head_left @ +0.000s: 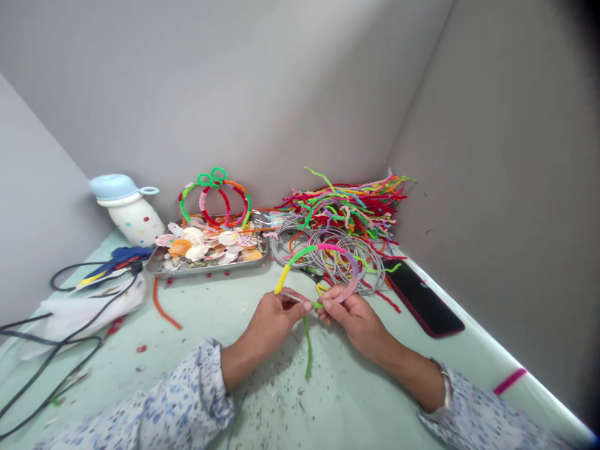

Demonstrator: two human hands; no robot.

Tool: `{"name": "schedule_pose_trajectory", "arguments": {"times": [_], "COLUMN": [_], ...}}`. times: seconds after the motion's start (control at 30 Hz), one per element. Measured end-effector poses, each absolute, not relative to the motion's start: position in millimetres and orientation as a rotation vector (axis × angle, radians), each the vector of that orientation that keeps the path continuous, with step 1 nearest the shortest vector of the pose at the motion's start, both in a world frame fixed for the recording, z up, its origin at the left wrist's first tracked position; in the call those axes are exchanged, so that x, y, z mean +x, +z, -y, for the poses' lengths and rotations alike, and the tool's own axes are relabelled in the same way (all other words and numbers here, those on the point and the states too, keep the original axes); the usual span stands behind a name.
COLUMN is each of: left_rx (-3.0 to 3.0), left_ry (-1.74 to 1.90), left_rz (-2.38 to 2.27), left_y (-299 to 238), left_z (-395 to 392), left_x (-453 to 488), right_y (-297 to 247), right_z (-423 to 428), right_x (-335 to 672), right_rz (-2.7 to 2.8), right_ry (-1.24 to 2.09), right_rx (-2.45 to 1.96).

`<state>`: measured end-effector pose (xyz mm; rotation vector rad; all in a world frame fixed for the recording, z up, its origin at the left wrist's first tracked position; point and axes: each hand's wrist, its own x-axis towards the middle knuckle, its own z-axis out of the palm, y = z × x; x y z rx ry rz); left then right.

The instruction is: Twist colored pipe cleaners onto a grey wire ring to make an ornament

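My left hand (274, 319) and my right hand (350, 315) meet over the pale green table (225, 375). Both pinch a headband (313, 251) wrapped in yellow, green, pink and purple pipe cleaners, which arches up between them. A green pipe cleaner (308, 347) hangs from the spot where my fingertips meet and trails down toward me. The fingers of both hands are closed on the band and the green strand.
Grey bare headbands (356, 265) lie behind my hands, with a heap of coloured pipe cleaners (347, 203) at the wall. A metal tray of shells (206, 247), finished wrapped hoops (215, 197), a dotted white jar (131, 209), a glue gun (115, 259) with cables and a dark phone (424, 297) surround them.
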<state>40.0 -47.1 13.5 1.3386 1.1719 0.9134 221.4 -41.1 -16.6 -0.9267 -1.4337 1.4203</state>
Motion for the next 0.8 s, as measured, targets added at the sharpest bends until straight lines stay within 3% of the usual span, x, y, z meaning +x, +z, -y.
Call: {"name": "schedule_pose_trajectory", "arguments": {"times": [0.8], "left_rx": [1.237], "left_ry": [0.855], "left_rz": [-1.299], "left_y": [15.1], "left_z": [45.3], "left_x": [40.5], "right_y": [-19.2], "right_z": [42.0], "right_x": [222.0], "right_rz": [1.561], "right_ry": [1.347], "right_rx": [-0.889]}}
